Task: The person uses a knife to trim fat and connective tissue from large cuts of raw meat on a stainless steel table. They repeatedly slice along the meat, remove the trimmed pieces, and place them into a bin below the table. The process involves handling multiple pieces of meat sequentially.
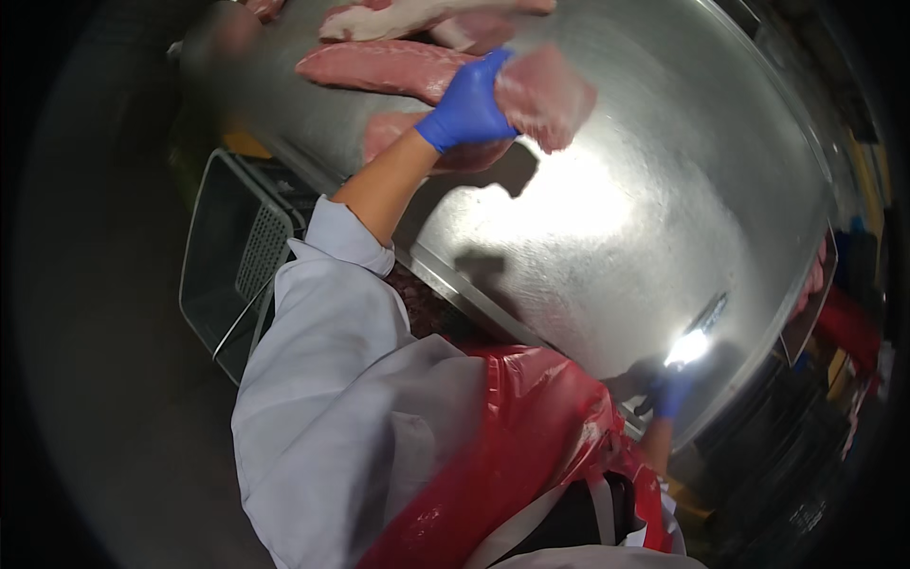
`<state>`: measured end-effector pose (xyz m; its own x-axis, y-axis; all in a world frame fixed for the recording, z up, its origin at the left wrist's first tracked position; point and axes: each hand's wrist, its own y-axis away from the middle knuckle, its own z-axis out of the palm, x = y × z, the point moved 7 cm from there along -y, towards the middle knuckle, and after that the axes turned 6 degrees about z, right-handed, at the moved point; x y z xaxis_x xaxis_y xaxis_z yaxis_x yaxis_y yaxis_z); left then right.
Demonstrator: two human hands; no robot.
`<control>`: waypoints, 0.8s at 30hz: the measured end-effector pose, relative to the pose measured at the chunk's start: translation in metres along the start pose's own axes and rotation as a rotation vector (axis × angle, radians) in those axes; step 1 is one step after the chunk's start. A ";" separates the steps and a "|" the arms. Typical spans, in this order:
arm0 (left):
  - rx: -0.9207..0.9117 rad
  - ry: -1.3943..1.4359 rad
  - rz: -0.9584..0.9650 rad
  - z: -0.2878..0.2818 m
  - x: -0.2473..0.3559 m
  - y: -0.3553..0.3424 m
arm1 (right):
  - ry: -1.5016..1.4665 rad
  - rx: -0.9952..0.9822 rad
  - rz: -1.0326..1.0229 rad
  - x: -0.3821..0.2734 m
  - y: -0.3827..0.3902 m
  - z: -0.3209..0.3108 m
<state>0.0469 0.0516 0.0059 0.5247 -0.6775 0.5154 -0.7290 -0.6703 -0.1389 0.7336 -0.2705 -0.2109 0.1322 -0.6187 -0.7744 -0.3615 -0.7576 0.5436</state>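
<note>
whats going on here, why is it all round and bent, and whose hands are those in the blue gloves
The picture comes from a wide fisheye camera worn on a person's head, looking down, so straight edges bend near the rim. Both blue-gloved hands belong to that person, who wears a white coat and a red apron. The left hand reaches out and its fingers grip a piece of raw pink meat above a shiny steel table. More cuts of meat lie at the far end of the table. The right hand is at the table's near edge holding a knife, which glare partly hides. A grey plastic crate stands on the floor to the left.
</note>
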 end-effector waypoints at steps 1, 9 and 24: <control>0.446 0.003 0.049 -0.017 0.037 -0.010 | 0.006 0.025 0.007 0.007 0.011 -0.007; 0.828 0.825 0.147 -0.083 0.174 -0.089 | -0.217 0.104 0.160 0.014 0.081 -0.023; -0.075 0.045 -0.237 0.224 0.311 -0.295 | -0.506 0.242 -0.055 0.026 0.059 -0.160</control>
<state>0.5238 -0.0295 0.0181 0.6658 -0.4888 0.5638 -0.6197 -0.7831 0.0529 0.8636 -0.3650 -0.1473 -0.2812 -0.3574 -0.8906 -0.5755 -0.6799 0.4545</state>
